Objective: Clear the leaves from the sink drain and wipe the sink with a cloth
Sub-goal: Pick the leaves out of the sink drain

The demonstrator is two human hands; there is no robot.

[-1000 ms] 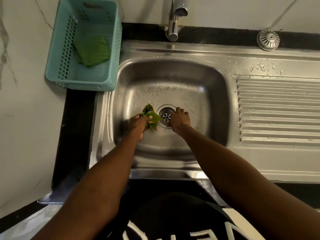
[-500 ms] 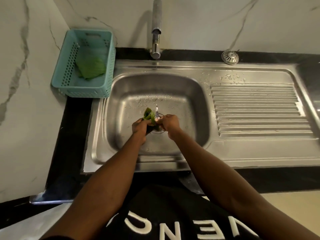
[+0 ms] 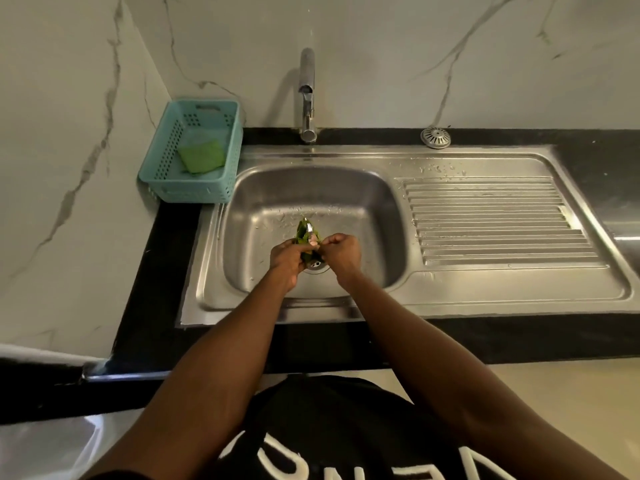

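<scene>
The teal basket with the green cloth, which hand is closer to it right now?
Left. The left hand holds the leaves over the drain, on the side of the teal basket. The right hand sits further right, fingers pinching at the leaves.

Right under my grip the sink [image 3: 377, 216] reads as brushed stainless steel, wet and glinting. The leaves [image 3: 305, 233] I hold look glossy and slick. Up-left of the grip, a perforated plastic basket [image 3: 231, 161] holds a matt, coarse cloth [image 3: 202, 155]. Beyond it, the tap [image 3: 307, 98] is polished chrome against smooth veined marble.
</scene>
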